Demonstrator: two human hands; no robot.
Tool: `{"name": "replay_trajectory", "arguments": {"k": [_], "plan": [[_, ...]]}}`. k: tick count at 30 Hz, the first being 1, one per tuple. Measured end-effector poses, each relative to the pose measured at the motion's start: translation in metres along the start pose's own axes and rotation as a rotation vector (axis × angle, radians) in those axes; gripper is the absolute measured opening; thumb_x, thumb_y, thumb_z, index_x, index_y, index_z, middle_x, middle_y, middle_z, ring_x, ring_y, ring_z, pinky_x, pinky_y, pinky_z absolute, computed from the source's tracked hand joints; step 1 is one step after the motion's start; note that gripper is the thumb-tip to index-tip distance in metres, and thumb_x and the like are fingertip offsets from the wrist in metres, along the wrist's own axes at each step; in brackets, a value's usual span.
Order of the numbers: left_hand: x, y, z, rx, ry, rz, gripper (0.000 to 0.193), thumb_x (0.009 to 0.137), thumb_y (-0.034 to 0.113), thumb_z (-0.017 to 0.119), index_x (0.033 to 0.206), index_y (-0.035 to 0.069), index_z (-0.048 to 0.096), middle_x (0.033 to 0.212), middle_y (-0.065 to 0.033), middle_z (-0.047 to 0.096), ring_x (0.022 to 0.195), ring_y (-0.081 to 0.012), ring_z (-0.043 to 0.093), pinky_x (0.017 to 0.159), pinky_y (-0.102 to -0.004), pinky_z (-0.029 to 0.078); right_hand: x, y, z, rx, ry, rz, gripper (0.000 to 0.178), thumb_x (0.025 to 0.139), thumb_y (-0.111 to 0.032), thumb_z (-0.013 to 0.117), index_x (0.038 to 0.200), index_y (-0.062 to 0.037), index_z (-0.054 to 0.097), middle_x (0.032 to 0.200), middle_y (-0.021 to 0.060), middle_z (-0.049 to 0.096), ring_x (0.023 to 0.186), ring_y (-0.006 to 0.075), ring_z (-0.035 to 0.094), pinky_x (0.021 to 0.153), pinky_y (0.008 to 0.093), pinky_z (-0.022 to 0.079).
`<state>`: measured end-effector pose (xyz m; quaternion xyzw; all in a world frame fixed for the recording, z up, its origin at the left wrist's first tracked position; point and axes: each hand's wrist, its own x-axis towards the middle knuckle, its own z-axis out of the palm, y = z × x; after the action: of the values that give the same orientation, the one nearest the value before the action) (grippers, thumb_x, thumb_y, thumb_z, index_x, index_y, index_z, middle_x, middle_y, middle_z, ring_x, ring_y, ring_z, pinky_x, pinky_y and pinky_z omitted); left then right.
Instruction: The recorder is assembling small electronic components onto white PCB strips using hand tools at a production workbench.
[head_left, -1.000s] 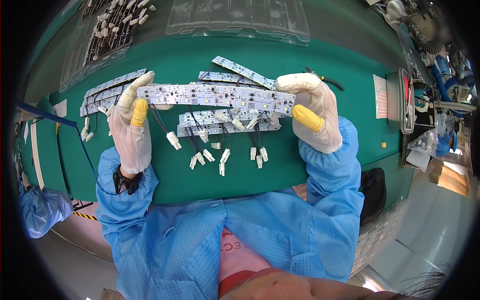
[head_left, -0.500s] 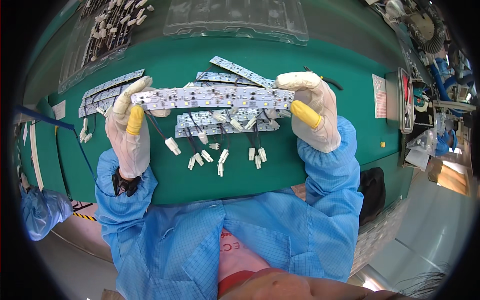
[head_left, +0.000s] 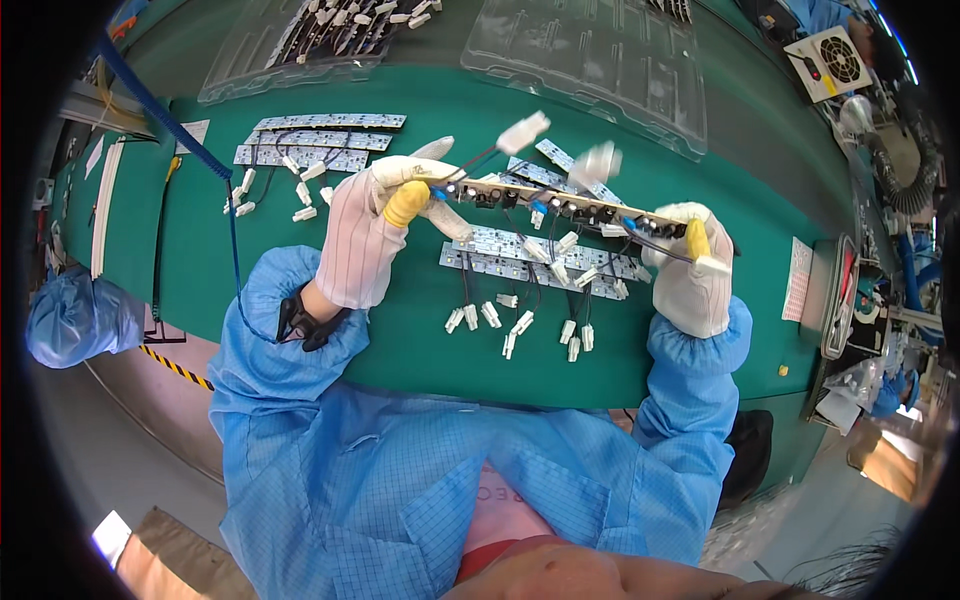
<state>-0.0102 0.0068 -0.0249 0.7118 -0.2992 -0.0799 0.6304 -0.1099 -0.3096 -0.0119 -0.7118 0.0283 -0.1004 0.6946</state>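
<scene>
Between my hands I hold one LED circuit board strip (head_left: 570, 206) by its ends, turned nearly edge-on so that its dark components show. My left hand (head_left: 380, 215), gloved in white with a yellow thumb cot, pinches the left end. At the right end, my right hand (head_left: 697, 265) grips the board between gloved thumb and fingers. White connectors on wires swing from the held strip, two of them blurred above it. Below it on the green mat lie more LED strips (head_left: 500, 262) with white plugs (head_left: 520, 322) toward me. Others (head_left: 575, 175) are partly hidden behind the held board.
A stack of LED strips (head_left: 320, 140) lies at the left. Clear plastic trays (head_left: 590, 60) stand along the back, one holding wired boards (head_left: 335, 30). A blue coiled cord (head_left: 235, 240) runs to my left wrist. At right are a printed sheet (head_left: 797, 280) and a metal-rimmed bin (head_left: 838, 300).
The held strip has tipped from its flat LED face to nearly edge-on, its wires now flung upward. My view has shifted, so the bench appears farther right.
</scene>
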Motion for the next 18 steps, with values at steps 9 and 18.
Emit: {"name": "replay_trajectory", "arguments": {"k": [9, 18], "plan": [[0.013, 0.008, 0.007, 0.108, 0.137, -0.117, 0.036, 0.097, 0.029, 0.048, 0.117, 0.000, 0.059, 0.085, -0.0085, 0.071, 0.084, -0.0118, 0.063, 0.080, -0.0260, 0.045, -0.006, -0.018, 0.008, -0.118, -0.093, -0.026, 0.025, 0.066, 0.001, 0.072, 0.088, -0.0013, 0.060, 0.079, 0.0046, 0.061, 0.064, 0.0111, 0.058, 0.053, 0.0270, 0.046], [0.005, 0.004, 0.003, 0.133, 0.101, -0.129, 0.079, 0.087, 0.068, 0.040, 0.119, -0.002, 0.057, 0.075, -0.0071, 0.068, 0.073, -0.0135, 0.062, 0.076, -0.0269, 0.045, -0.002, -0.026, 0.011, 0.273, -0.093, 0.267, 0.011, 0.084, -0.003, 0.058, 0.075, -0.0054, 0.053, 0.060, 0.0002, 0.053, 0.052, 0.0081, 0.050, 0.050, 0.0200, 0.040]]}}
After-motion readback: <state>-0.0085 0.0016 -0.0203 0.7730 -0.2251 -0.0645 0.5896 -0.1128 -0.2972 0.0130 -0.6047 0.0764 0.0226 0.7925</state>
